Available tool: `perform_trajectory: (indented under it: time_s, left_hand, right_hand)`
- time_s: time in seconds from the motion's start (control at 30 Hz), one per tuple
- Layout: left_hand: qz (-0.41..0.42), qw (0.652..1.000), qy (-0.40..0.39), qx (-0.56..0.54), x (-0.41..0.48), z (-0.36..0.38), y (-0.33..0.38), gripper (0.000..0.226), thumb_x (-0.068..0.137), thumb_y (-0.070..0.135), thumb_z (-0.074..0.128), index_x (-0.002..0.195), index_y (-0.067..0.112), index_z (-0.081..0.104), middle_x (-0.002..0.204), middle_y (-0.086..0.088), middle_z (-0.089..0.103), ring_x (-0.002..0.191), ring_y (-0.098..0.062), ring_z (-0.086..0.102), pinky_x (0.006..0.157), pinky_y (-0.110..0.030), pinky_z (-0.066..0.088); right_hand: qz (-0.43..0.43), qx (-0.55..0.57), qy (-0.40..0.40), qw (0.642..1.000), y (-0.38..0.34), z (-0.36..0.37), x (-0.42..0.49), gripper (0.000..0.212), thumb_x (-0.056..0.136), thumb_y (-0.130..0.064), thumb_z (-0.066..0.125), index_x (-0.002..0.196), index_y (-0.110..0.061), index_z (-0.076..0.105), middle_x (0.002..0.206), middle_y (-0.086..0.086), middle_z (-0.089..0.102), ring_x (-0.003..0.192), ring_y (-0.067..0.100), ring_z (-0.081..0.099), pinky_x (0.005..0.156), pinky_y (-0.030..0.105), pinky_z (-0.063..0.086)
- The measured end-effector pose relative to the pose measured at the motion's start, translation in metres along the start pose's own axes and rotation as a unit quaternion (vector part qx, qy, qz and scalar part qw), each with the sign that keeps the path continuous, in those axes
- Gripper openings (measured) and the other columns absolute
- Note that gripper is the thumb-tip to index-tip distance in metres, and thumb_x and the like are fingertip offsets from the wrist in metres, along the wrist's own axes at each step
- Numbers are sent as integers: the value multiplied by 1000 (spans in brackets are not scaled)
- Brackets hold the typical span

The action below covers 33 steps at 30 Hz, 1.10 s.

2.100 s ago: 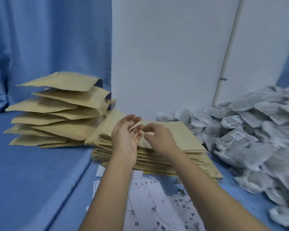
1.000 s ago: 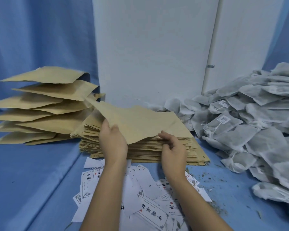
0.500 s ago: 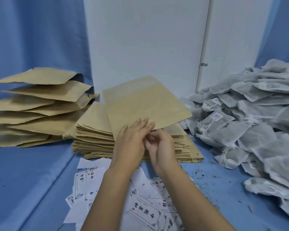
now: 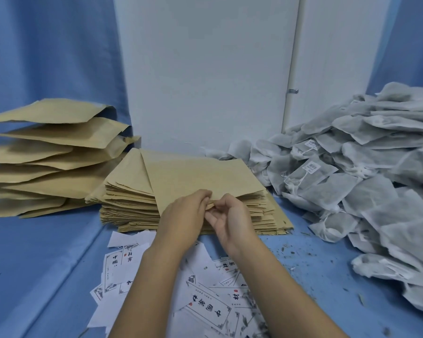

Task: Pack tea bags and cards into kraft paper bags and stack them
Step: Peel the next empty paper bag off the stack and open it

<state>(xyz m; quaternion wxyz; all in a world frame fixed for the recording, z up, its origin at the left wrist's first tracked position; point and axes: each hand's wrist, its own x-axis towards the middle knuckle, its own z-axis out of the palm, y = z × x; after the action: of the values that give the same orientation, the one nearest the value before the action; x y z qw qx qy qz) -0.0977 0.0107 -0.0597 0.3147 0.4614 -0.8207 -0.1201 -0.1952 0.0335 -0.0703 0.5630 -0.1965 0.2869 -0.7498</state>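
Noted one flat tan kraft paper bag (image 4: 200,179) resting skewed atop the stack of empty tan kraft bags (image 4: 130,198) at table centre. Saw left hand (image 4: 181,215) and right hand (image 4: 232,220) touching each other, both pinching that bag's near edge. Logged puffy filled kraft bags (image 4: 47,154) piled left, heap of grey mesh tea bags (image 4: 352,179) right, white printed cards (image 4: 205,306) scattered beneath the forearms on blue table (image 4: 47,264).

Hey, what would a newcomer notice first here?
At the centre, the left hand and right hand pinch the near edge of one kraft bag over the flat bag stack. A big heap of grey tea bags fills the right, filled bags pile up at left, and printed cards lie nearest.
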Motion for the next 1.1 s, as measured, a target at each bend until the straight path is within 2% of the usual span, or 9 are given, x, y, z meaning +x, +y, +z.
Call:
perform_trajectory:
  time_s: [0.13,0.23,0.33,0.4,0.53,0.77,0.93,1.03,1.1]
  left_hand:
    - [38,996,29,73,-1,5,6,32,94,20,43,123,25,55,116,0,64,104,-25,58,78,-33,43]
    - [29,995,56,70,0,5,8,29,96,22,42,119,25,60,110,-2,67,100,-25,59,74,-32,40]
    - [36,993,65,90,0,6,10,28,99,25,38,118,26,59,103,-3,69,95,-25,61,71,-32,40]
    - [40,991,66,106,1,8,12,27,99,25,37,116,26,58,99,-2,69,91,-25,61,70,-33,41]
    - [40,990,69,116,1,9,14,26,99,24,37,116,27,57,97,-3,69,91,-25,61,70,-33,41]
    - [25,991,124,50,-1,5,17,25,99,27,40,112,24,62,94,-3,70,90,-27,61,69,-35,41]
    - [62,983,142,98,-6,2,19,33,90,14,50,118,28,59,111,5,68,96,-24,62,68,-31,41]
    - [96,969,190,122,-8,-6,12,41,64,-10,70,99,11,71,87,-5,73,70,-28,67,59,-29,49]
    - [70,961,230,139,-9,-14,-1,46,50,-19,71,89,5,72,77,-10,72,62,-29,67,57,-30,50]
  right_hand:
    - [-11,-54,6,998,2,0,0,26,82,14,34,72,-7,46,69,7,38,58,17,43,54,21,47]
    - [-8,-30,15,999,2,1,0,22,86,16,37,86,-1,50,72,11,47,64,20,55,57,22,56]
    - [-12,-11,30,999,1,2,-1,22,88,15,43,80,-4,49,61,7,48,56,15,54,57,21,56]
    - [-19,-15,50,998,0,1,0,24,87,15,44,77,-7,47,51,2,41,42,9,43,50,20,53]
    - [-30,-55,93,994,-3,0,0,25,84,16,45,73,-6,47,57,4,31,37,8,29,46,19,49]
    - [-27,-85,126,988,0,0,-5,22,83,15,47,69,-3,48,39,-2,41,31,5,40,43,18,47]
    - [-3,-18,103,994,-5,-1,-4,11,92,0,52,98,2,62,76,13,67,55,15,66,53,24,57]
    - [8,-8,118,993,-8,-5,-3,11,96,-10,52,97,-3,60,78,15,69,63,20,70,51,25,57]
    - [-3,1,151,988,-14,-9,-2,9,97,-13,51,97,-6,57,89,17,68,73,24,68,52,28,58]
